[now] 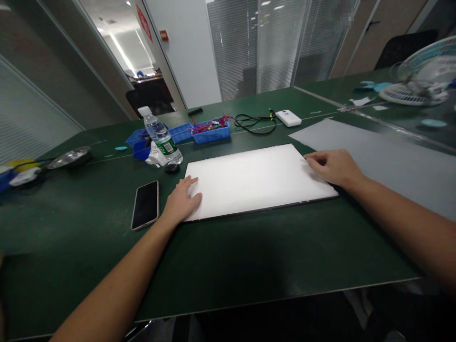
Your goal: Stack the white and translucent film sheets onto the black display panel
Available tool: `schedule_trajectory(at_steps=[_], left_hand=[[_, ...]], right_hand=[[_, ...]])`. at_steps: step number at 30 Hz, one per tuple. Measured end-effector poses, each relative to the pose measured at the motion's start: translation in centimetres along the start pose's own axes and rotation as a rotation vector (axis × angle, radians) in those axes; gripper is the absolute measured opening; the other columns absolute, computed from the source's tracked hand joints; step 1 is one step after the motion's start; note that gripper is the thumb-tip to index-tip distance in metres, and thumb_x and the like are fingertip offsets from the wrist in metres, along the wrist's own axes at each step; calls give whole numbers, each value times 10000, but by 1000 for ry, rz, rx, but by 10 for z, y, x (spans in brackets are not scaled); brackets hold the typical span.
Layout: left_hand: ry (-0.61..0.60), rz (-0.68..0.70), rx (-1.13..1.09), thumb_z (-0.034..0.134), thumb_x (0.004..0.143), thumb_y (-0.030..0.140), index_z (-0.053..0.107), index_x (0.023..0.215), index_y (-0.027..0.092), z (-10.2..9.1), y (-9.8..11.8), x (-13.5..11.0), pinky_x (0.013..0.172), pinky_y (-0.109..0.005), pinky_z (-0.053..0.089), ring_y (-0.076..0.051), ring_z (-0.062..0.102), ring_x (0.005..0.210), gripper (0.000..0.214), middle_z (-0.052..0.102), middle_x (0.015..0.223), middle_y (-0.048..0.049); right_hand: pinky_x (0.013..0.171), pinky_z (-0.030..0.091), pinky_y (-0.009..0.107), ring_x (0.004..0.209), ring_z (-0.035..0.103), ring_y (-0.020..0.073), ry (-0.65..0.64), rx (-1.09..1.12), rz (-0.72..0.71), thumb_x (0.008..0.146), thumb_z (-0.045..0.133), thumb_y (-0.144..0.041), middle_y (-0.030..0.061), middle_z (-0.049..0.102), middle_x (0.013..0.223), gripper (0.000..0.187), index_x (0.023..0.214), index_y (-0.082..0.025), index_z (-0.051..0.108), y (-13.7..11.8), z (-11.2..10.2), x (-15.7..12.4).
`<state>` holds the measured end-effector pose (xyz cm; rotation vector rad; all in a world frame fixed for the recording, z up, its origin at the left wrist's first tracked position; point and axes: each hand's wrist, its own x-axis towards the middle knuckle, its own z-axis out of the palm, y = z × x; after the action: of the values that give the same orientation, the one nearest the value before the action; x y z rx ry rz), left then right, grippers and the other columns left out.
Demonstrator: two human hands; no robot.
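A white rectangular panel [249,183] with a thin dark frame lies flat on the green table [228,266]. My left hand [182,199] rests at the panel's left edge, its fingers spread over the white surface and holding nothing up. At the panel's right edge is my right hand [335,166], with thumb and index finger curled together against the frame. Whether those fingertips pinch the edge or something thin on it cannot be made out. A phone [146,205] with a dark screen lies just left of my left hand.
Behind the panel stand a water bottle [162,137], a small black object [172,168], blue bins [213,135] holding red wires, a black cable [254,124] and a white box [288,118]. A grey sheet [388,156] lies right; a fan [423,76] sits farther back. A metal dish [71,156] is left.
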<state>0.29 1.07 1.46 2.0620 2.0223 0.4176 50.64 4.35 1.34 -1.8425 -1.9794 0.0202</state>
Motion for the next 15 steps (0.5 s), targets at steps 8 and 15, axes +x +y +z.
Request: schedule_trajectory(at_steps=[8,15], left_hand=[[28,12,-55,662,927,329,619,1605,214,4,-7,2,1354,-587,384,-383,413,1667,688,504,1758,-119],[-34,47,-10,645,983,422,551,1657,172,7,-8,3,1384,-621,272,-427,288,1712,725,397,1813,-174]], right_hand=[[950,557,459,993,762,323,-35,-40,0,1015,553,-452,120,850,1198,487,1264,-186,876,-7,3,1],[939,548,428,1027,770,327,-41,-62,33,1025,537,-452,131,852,1176,508,1286,-170,870,-8,0,2]])
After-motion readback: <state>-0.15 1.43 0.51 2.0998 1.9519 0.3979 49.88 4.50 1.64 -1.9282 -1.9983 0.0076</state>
